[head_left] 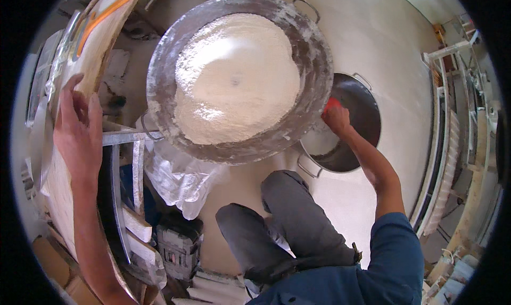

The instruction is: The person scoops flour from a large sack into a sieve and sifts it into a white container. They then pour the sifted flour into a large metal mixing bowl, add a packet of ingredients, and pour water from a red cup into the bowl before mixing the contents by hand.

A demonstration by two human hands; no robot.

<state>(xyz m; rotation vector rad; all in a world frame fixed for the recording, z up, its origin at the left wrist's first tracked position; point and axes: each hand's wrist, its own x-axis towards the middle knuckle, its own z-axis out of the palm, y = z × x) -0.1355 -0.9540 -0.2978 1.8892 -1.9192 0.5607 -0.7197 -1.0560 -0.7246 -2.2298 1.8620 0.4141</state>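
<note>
A wide, dark metal basin point(242, 157) with loop handles holds a broad heap of pale powder point(250, 92). Partly under its right side stands a deep metal pot point(367, 129) with some whitish stuff low inside. My right hand point(338, 121) reaches over the pot, beside the basin's rim, its fingers closed round a red object point(332, 103); most of that object is hidden, so its kind does not show. At the far left, my left hand point(80, 134) rests at a wooden board point(96, 55), fingers loosely bent and thumb apart, with nothing seen in it.
A metal frame point(128, 138) stands by the basin's left side, with a clear plastic bag point(183, 180) hanging below. Near my legs sits a grey crate-like box point(180, 246). An orange strip point(104, 23) lies on the board. Racks with long bars point(442, 140) line the right side.
</note>
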